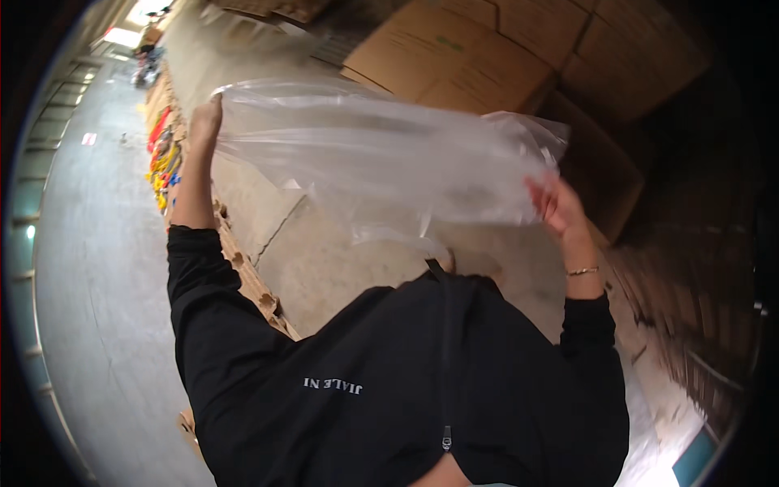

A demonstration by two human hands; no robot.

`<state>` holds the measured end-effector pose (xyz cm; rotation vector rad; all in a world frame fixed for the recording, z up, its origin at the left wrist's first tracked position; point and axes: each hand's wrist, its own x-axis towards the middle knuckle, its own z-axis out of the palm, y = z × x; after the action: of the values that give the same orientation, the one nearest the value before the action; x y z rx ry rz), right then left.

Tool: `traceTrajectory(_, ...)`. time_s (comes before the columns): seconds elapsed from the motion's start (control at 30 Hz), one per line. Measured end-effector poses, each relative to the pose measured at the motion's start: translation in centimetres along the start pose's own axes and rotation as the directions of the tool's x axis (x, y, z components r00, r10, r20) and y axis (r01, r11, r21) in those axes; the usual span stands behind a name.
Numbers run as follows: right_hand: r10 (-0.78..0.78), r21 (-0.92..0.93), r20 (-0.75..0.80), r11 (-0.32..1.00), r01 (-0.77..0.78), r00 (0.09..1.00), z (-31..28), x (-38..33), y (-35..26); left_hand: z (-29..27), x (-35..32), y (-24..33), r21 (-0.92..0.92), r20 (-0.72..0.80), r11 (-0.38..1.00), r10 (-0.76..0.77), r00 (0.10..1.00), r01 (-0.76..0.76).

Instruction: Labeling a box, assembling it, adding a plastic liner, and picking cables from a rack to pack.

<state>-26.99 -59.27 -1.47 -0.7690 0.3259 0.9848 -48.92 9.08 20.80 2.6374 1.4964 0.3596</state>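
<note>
I have the left hand (208, 122) gripping the clear plastic (365, 154) by one end; the right hand (561, 209) blurs at the other, grip unclear. Their spread seemingly keeps it stretched above the floor (316, 272), near cardboard boxes (454, 57).

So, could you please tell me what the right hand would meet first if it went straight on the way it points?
The right hand would probably first meet the clear plastic bag at its fingertips, though blur leaves contact and depth unclear.
</note>
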Motion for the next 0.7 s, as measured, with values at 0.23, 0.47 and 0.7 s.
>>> traceTrajectory(0.23,-0.554,-0.980,0.184,-0.172,0.104,0.812,-1.7,-4.7,9.5,0.1,-3.9,3.1,-0.838,0.357,0.435,-0.018,0.934,0.328)
traceTrajectory(0.47,-0.711,-0.578,-0.532,0.701,0.417,0.460,-11.0,-0.4,2.1,-5.1,-9.7,-0.4,-0.859,0.405,0.363,0.053,0.913,0.361)
traceTrajectory(0.7,-0.106,-0.098,-0.289,0.992,0.081,0.951,1.5,12.0,-9.6,-7.2,-14.2,-8.2,-0.819,0.291,0.478,-0.132,0.947,0.318)
